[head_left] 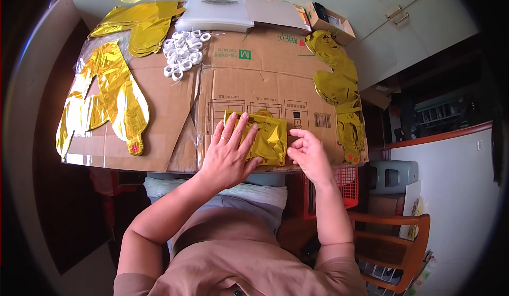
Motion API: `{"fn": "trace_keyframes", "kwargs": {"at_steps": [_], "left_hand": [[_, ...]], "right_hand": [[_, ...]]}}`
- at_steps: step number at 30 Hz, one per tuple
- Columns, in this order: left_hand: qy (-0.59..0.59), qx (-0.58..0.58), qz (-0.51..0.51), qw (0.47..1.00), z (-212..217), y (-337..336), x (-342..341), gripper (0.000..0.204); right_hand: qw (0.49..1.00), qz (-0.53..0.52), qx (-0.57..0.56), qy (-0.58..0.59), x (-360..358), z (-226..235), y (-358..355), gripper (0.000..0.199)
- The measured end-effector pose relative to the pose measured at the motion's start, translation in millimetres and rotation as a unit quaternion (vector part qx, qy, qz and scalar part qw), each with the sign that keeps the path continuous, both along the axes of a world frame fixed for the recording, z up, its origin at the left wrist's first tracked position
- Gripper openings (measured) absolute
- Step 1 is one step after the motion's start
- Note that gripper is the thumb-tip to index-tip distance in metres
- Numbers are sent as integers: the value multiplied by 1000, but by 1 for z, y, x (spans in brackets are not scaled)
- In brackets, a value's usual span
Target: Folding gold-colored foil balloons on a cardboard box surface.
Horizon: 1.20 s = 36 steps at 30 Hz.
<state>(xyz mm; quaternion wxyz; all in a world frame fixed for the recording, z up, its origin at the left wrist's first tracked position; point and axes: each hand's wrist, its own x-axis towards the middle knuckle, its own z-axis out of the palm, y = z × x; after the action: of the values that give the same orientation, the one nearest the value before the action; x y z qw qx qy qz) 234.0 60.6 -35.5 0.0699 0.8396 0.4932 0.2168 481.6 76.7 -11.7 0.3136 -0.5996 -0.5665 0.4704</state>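
Observation:
A gold foil balloon (269,146), folded into a flat rectangle, lies on the cardboard near its front edge. My left hand (227,155) rests on its left part, palm down with the fingers stretched out. Beside the packet's right edge is my right hand (310,157); its fingers are loosely bent and apart, and nothing shows in them. A small rounded foil tab with a red mark (264,113) sticks out at the packet's far side. To the left, an unfolded gold foil balloon (108,86) is spread flat.
More flat foil balloons lie at the back left (146,28) and along the right edge (339,84). White ribbon rolls (183,52) are heaped near a stack of clear plastic bags (214,12). A small open box (331,23) stands back right. A wooden chair (395,243) is at lower right.

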Motion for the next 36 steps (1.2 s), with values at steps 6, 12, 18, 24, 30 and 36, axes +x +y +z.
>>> {"fn": "trace_keyframes", "kwargs": {"at_steps": [6,12,18,24,30,36], "left_hand": [[4,5,5,1000,-5,1,0,70],[14,11,-8,1000,-7,2,-1,69],[9,-5,9,1000,-5,1,-5,73],[-10,-24,33,999,-1,-2,-11,81],[-15,-15,28,999,25,5,4,84],[-2,-8,-37,999,-9,13,29,74]], "right_hand": [[892,28,353,-280,-42,25,-11,41],[867,122,228,-426,-53,-24,-10,70],[861,130,201,-448,-40,-22,-12,77],[863,148,185,-447,-34,-16,-11,78],[861,147,192,-448,-35,-17,-11,77],[841,153,195,-481,-34,-17,-12,78]]}}
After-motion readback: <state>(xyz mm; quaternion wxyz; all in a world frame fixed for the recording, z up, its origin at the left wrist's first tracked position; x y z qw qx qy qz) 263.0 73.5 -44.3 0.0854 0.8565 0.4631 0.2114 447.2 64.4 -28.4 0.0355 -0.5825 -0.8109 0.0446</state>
